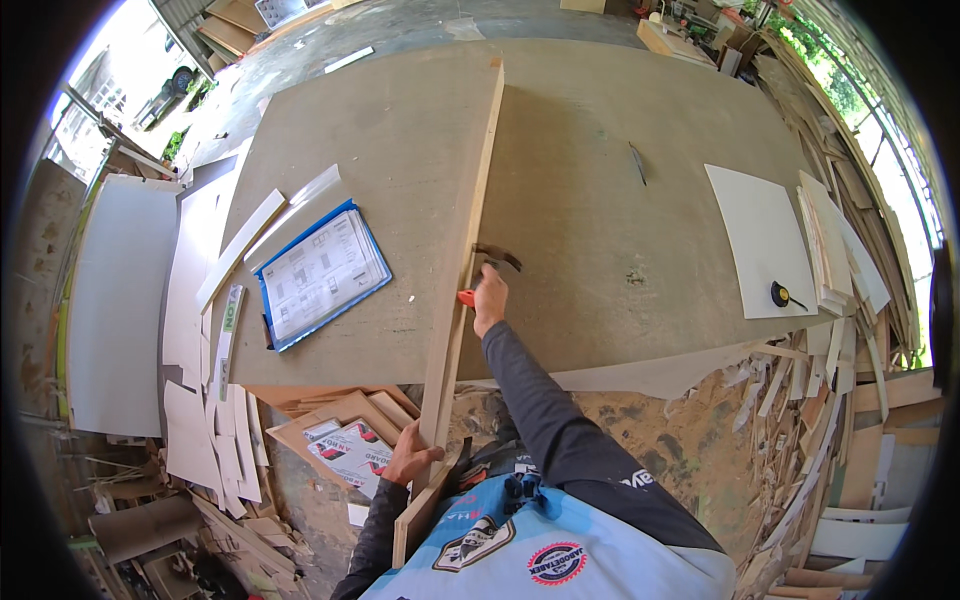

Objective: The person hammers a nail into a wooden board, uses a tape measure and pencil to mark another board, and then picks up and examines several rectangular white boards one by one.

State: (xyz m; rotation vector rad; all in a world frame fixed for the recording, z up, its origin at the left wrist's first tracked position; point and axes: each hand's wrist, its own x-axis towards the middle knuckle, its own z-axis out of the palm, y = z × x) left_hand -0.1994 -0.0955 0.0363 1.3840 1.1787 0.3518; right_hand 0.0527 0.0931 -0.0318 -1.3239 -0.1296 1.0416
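A long wooden plank (445,350) stands on edge across the big brown table (580,180), its near end reaching past the table's edge to my body. My left hand (410,458) is closed round the plank near that end, with the thumb over the top edge. In my right hand (490,300) is a claw hammer (499,256). Its dark head lies beside the plank's right side, about midway along, and a red part of its handle shows over the plank's top edge. The fingers of that hand are wrapped round the handle and partly hidden.
Left of the plank lies a blue clipboard (330,275) with drawings, beside a spirit level (229,340) and pale strips. On the right are a white sheet (760,240), a tape measure (780,294) and a thin dark tool (637,163). Offcuts (800,400) litter the floor.
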